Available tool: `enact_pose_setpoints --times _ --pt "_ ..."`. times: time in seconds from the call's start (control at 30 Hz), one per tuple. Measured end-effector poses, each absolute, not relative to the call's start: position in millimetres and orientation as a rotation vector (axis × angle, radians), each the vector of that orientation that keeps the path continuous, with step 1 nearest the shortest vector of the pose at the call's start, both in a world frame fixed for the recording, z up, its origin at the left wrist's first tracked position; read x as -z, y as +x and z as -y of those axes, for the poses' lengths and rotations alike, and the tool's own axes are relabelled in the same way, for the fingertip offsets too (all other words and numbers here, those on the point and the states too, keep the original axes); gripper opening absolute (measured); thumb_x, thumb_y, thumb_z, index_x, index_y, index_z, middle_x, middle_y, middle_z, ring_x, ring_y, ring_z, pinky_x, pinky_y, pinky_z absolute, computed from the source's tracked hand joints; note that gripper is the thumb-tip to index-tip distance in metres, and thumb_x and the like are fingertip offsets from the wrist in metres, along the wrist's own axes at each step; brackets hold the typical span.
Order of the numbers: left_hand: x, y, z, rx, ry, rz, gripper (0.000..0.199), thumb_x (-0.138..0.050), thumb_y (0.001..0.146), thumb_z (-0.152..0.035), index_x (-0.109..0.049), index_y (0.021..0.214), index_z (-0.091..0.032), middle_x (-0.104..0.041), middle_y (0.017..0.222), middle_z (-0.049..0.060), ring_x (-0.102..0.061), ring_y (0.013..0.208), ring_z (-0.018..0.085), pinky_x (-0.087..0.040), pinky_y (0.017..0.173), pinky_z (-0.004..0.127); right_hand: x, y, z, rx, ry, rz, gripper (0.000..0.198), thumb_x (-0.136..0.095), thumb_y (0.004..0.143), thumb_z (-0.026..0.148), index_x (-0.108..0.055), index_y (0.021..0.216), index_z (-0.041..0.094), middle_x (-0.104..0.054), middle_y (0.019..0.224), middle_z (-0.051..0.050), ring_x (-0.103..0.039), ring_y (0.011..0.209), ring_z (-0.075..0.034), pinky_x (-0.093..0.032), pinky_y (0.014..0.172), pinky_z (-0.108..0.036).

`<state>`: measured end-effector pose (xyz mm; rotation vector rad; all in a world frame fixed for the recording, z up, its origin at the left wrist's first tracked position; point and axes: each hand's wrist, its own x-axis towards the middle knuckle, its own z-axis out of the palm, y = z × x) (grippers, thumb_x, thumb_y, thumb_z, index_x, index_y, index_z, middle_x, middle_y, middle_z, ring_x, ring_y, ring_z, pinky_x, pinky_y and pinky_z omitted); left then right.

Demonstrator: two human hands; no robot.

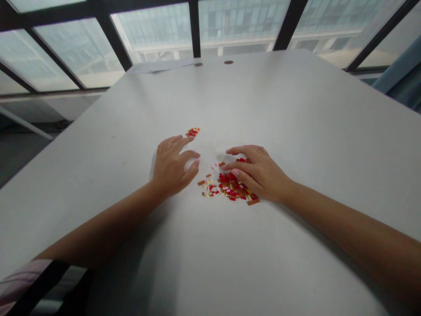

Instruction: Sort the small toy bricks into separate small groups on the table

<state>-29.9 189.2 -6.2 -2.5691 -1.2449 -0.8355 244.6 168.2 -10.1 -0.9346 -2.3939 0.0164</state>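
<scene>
A heap of small toy building bricks (230,186), mostly red and brown with some cream, pink and yellow, lies on the white table. My right hand (258,171) is over the upper right of this heap, its fingers stretched out and apart; one fingertip is by a loose brown brick (221,164). To the left of the heap, my left hand (174,164) rests with fingers spread and nothing visible between them. Just beyond its fingertips sits a smaller pile of red, orange and yellow bricks (192,131). Part of the big heap is hidden under my right hand.
The white table (283,109) stretches away to large dark-framed windows. Sheets of paper (154,66) lie at its far left edge, near two round brown table inserts (228,62). Blue-grey fabric (403,74) hangs at the far right.
</scene>
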Motion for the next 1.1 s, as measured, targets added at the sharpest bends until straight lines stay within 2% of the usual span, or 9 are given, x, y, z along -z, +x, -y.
enact_pose_setpoints --times 0.13,0.3,0.4,0.53,0.6,0.7,0.8,0.93,1.1 --pt "26.0 -33.8 -205.5 0.752 -2.473 1.603 0.046 -0.043 0.102 -0.048 -0.065 0.135 -0.026 -0.052 0.151 0.014 -0.039 0.145 0.041 -0.032 0.115 0.066 8.4 245.5 -166.6 -0.059 -0.933 2.408 0.045 -0.035 0.106 0.037 -0.077 0.109 0.022 -0.065 0.131 -0.014 -0.061 0.115 -0.027 -0.044 0.101 -0.051" --pt "30.2 -37.7 -220.3 0.748 -2.564 1.659 0.047 -0.037 0.105 -0.046 -0.052 0.147 -0.033 -0.042 0.16 0.01 -0.022 0.154 0.04 -0.021 0.12 0.069 7.9 245.8 -166.0 -0.048 -0.925 2.394 0.044 -0.035 0.105 0.038 -0.077 0.108 0.023 -0.063 0.133 -0.014 -0.06 0.116 -0.027 -0.044 0.101 -0.051" --pt "22.3 -41.0 -219.8 0.854 -2.494 1.621 0.043 -0.04 0.104 -0.042 -0.057 0.143 -0.033 -0.039 0.163 0.006 -0.018 0.156 0.04 -0.021 0.121 0.069 8.4 245.9 -166.5 -0.06 -0.936 2.39 0.043 -0.037 0.105 0.038 -0.077 0.108 0.023 -0.063 0.134 -0.014 -0.06 0.116 -0.028 -0.044 0.101 -0.052" --pt "18.1 -44.0 -218.1 0.876 -2.456 1.606 0.038 -0.039 0.105 -0.039 -0.073 0.117 -0.028 -0.043 0.16 0.005 -0.022 0.154 0.04 -0.022 0.122 0.068 8.4 246.1 -166.9 -0.055 -0.934 2.386 0.043 -0.037 0.105 0.038 -0.077 0.108 0.023 -0.063 0.133 -0.014 -0.06 0.116 -0.028 -0.044 0.1 -0.052" --pt "21.2 -42.8 -218.9 0.814 -2.478 1.611 0.039 -0.038 0.105 -0.041 -0.072 0.121 -0.028 -0.044 0.16 0.007 -0.021 0.154 0.042 -0.021 0.12 0.071 8.0 245.9 -166.8 -0.038 -0.924 2.381 0.043 -0.037 0.105 0.037 -0.077 0.107 0.023 -0.064 0.132 -0.014 -0.061 0.116 -0.027 -0.045 0.1 -0.05" --pt "28.2 -38.5 -221.1 0.66 -2.498 1.629 0.046 -0.042 0.103 -0.047 -0.06 0.14 -0.027 -0.041 0.161 0.014 -0.02 0.153 0.049 -0.021 0.115 0.076 7.4 245.4 -166.5 -0.041 -0.917 2.384 0.042 -0.038 0.105 0.037 -0.077 0.106 0.023 -0.064 0.131 -0.013 -0.061 0.116 -0.026 -0.044 0.101 -0.049" --pt "32.0 -35.9 -222.7 0.587 -2.486 1.685 0.055 -0.042 0.102 -0.053 -0.051 0.148 -0.024 -0.041 0.159 0.018 -0.025 0.151 0.05 -0.023 0.115 0.075 6.8 245.3 -166.2 -0.067 -0.919 2.378 0.041 -0.039 0.105 0.038 -0.077 0.105 0.024 -0.065 0.132 -0.013 -0.061 0.116 -0.027 -0.044 0.102 -0.051" --pt "27.1 -37.0 -220.6 0.682 -2.535 1.695 0.057 -0.036 0.104 -0.053 -0.049 0.148 -0.019 -0.047 0.156 0.019 -0.034 0.149 0.044 -0.028 0.117 0.07 5.3 246.9 -166.0 -0.1 -0.869 2.373 0.041 -0.04 0.105 0.038 -0.078 0.101 0.023 -0.066 0.129 -0.013 -0.062 0.115 -0.026 -0.045 0.101 -0.049" --pt "12.2 -35.9 -208.5 0.833 -2.693 1.355 0.039 -0.041 0.103 -0.037 -0.059 0.133 -0.019 -0.052 0.152 0.015 -0.035 0.151 0.035 -0.033 0.12 0.058 3.7 249.1 -166.9 -0.138 -0.762 2.428 0.042 -0.04 0.104 0.039 -0.079 0.1 0.023 -0.065 0.132 -0.013 -0.062 0.115 -0.025 -0.047 0.099 -0.047"
